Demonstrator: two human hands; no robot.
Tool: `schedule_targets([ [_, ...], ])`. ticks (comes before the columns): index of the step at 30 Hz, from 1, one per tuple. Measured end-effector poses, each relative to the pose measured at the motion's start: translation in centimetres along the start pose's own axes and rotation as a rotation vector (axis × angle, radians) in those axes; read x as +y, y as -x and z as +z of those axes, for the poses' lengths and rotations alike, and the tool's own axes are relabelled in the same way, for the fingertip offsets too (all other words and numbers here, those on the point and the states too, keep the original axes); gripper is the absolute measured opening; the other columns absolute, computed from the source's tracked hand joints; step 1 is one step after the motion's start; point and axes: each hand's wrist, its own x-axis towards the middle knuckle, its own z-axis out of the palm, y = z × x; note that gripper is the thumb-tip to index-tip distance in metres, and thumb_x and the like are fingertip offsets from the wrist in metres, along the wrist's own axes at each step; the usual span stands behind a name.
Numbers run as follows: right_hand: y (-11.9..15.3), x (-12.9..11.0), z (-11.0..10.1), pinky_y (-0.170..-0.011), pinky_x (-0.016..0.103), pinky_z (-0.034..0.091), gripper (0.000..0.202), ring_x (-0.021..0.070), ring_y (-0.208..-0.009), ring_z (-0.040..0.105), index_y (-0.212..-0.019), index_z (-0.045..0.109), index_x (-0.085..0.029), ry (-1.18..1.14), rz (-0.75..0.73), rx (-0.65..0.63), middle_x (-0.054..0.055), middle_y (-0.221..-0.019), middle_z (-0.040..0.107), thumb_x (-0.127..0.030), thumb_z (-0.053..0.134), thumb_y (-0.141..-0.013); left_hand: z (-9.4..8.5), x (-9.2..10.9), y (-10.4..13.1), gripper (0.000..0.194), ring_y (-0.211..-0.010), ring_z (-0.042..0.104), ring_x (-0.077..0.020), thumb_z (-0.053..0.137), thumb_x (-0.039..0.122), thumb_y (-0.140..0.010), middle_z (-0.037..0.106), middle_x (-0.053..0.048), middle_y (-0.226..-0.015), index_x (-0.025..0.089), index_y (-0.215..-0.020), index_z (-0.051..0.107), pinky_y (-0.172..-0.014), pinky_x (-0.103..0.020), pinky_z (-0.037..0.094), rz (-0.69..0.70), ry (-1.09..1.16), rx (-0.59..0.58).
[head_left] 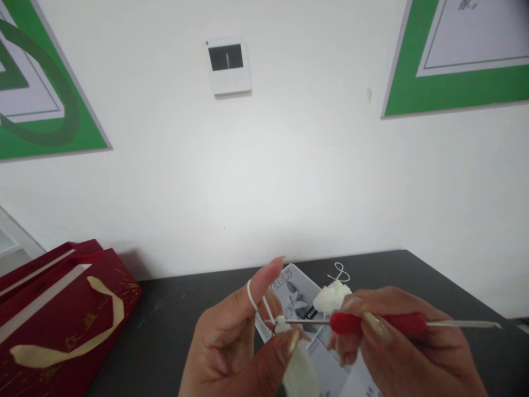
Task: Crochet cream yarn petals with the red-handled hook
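My right hand [397, 336] grips a crochet hook [343, 323] by its red handle, with a bare metal end sticking out to the right. The hook's left end meets the top of a small cream crochet piece [301, 369]. My left hand [248, 336] pinches that piece between thumb and fingers. White yarn [252, 295] loops over its raised index finger and runs down to the hook. Behind my right hand lies another bundle of white crochet or yarn [330, 296], with a curled loose end. The hook's very tip is hard to make out among the stitches.
Printed sheets or a booklet [300, 281] lie under my hands on the dark table [165, 320]. Dark red gift bags [82, 314] with a gold ribbon stand at the left. Behind is a white wall with green-bordered posters [454, 91] and a small panel [229, 66].
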Motion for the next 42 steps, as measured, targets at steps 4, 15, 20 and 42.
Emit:
schedule_targets([
  [4,-0.8,0.1,-0.5,-0.06,0.019,0.058,0.006,0.0112,-0.061,0.069,-0.086,0.078,-0.025,-0.065,0.031,-0.05,0.0,-0.07,0.076,-0.023,0.072,-0.085,-0.1,0.6,-0.3,0.044,-0.063,0.063,-0.0089,0.085,0.012,-0.067,0.069,0.002,-0.066,0.03,-0.107,0.078,-0.06,-0.016,0.048,-0.168,0.151,-0.091],
  [15,-1.0,-1.2,-1.1,-0.056,0.021,0.054,0.006,0.0123,-0.06,0.065,-0.082,0.077,-0.025,0.02,-0.007,-0.047,0.001,-0.067,0.071,-0.031,0.074,-0.083,-1.3,0.5,-0.8,0.048,-0.066,0.066,-0.0102,0.08,0.009,-0.07,0.067,0.0,-0.075,0.025,-0.115,0.075,-0.061,-0.017,0.053,-0.343,0.282,-0.294],
  [20,-0.7,-1.2,-1.1,-0.053,0.022,0.052,0.005,0.0131,-0.057,0.062,-0.081,0.077,-0.026,0.085,-0.05,-0.037,0.002,-0.066,0.071,-0.029,0.075,-0.082,-1.1,0.9,-0.7,0.046,-0.057,0.059,-0.009,0.081,0.007,-0.064,0.062,0.0,-0.066,0.022,-0.107,0.079,-0.057,-0.019,0.052,-0.474,0.343,-0.273],
  [42,-1.3,-2.9,-2.4,-0.046,0.031,0.054,0.012,0.0194,-0.049,0.065,-0.086,0.081,-0.031,0.368,-0.283,-0.264,0.004,-0.062,0.073,-0.033,0.069,-0.087,-0.8,-0.1,-1.0,0.048,-0.049,0.054,-0.009,0.069,0.01,-0.053,0.062,-0.001,-0.057,0.012,-0.1,0.081,-0.044,-0.02,0.034,-0.462,0.374,-0.296],
])
